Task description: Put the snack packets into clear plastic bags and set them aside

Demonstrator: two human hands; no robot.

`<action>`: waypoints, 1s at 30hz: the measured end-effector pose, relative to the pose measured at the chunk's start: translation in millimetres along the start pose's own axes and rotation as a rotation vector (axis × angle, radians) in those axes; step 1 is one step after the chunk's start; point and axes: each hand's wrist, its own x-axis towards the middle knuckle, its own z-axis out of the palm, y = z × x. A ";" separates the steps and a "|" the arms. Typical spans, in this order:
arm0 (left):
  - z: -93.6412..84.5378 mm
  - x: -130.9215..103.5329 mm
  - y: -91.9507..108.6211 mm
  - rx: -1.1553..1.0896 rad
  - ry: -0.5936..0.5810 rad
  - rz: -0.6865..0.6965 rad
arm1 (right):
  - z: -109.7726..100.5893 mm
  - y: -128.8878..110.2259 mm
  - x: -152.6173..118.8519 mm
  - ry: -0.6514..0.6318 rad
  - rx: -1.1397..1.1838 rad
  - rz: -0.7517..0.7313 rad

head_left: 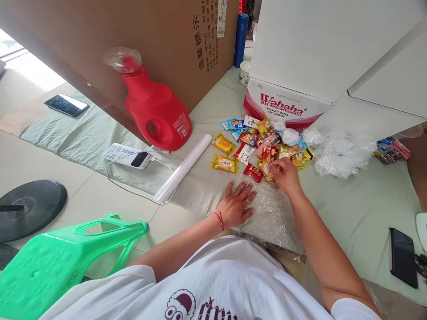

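My left hand lies flat with its fingers spread on a clear plastic sheet in front of my body. My right hand is pinched at the edge of a yellow-wrapped snack packet. Just left of that packet is a small red snack packet. A loose pile of wrapped snacks spreads beyond my hands, among them a red and white packet and a yellow packet at its left side. Crumpled clear plastic lies to the right of the pile.
A roll of clear film lies left of the snacks, near a red jug and a white power bank with a cable. A Wahaha carton stands behind. A green stool is at left, a dark phone at right.
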 end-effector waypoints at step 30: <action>1.1 -0.2 -0.5 0.018 -0.004 -0.009 | 40.0 -30.7 68.1 -0.080 -0.542 0.323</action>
